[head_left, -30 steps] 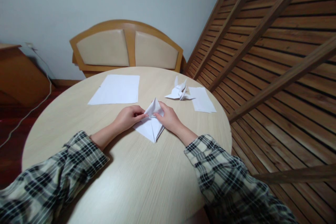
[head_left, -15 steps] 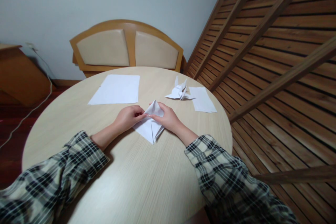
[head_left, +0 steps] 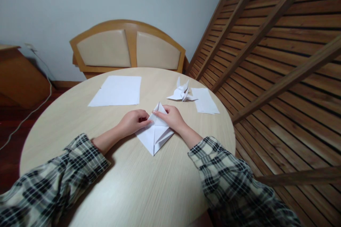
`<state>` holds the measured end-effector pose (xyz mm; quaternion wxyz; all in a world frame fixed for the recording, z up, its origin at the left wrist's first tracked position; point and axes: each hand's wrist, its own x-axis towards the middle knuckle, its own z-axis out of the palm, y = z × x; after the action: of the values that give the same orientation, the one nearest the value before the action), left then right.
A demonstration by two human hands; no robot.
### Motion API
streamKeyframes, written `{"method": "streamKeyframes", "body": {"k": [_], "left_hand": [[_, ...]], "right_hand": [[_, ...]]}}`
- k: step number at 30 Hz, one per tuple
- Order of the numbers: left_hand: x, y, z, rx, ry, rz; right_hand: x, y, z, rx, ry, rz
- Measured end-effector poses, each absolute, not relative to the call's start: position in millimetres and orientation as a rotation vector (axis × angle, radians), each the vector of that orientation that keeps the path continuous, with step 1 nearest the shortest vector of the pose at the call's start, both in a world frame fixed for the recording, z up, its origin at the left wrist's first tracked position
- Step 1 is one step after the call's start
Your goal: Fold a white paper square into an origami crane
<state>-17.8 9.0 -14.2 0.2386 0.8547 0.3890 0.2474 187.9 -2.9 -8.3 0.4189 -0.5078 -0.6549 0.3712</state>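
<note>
A white folded paper [head_left: 155,135] lies at the middle of the round table, diamond-shaped, with a centre crease and loose layers at its lower right. My left hand [head_left: 134,122] pinches its left edge, thumb on top and fingers curled at the side. On the upper right side my right hand [head_left: 173,117] grips the paper near its top point, thumb laid over the front and the other fingers partly hidden behind it.
White sheets [head_left: 115,90] lie at the back left of the table [head_left: 133,191]. A folded paper crane [head_left: 181,91] stands at the back right, beside smaller white sheets [head_left: 206,100]. Slatted wood [head_left: 279,60] rises at the right.
The folded paper has shifted slightly toward me and shows more of its front. My right thumb has moved up toward the top point; my left hand has moved slightly right and down.
</note>
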Motion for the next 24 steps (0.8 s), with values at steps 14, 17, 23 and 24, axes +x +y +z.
{"method": "streamKeyframes", "body": {"k": [14, 17, 23, 24], "left_hand": [[-15.0, 5.0, -10.5, 2.213, 1.034, 0.561], [-14.7, 4.4, -10.0, 2.207, 1.027, 0.564], [-13.8, 3.6, -9.8, 2.221, 1.048, 0.567], [-13.6, 3.7, -10.3, 2.224, 1.044, 0.568]], "right_hand": [[187.5, -3.1, -10.7, -1.245, -1.442, 1.186], [187.8, -2.7, -9.6, -1.222, -1.391, 1.245], [187.7, -2.6, -8.6, -1.192, -1.33, 1.297], [187.5, -2.5, -8.4, -1.184, -1.318, 1.307]]}}
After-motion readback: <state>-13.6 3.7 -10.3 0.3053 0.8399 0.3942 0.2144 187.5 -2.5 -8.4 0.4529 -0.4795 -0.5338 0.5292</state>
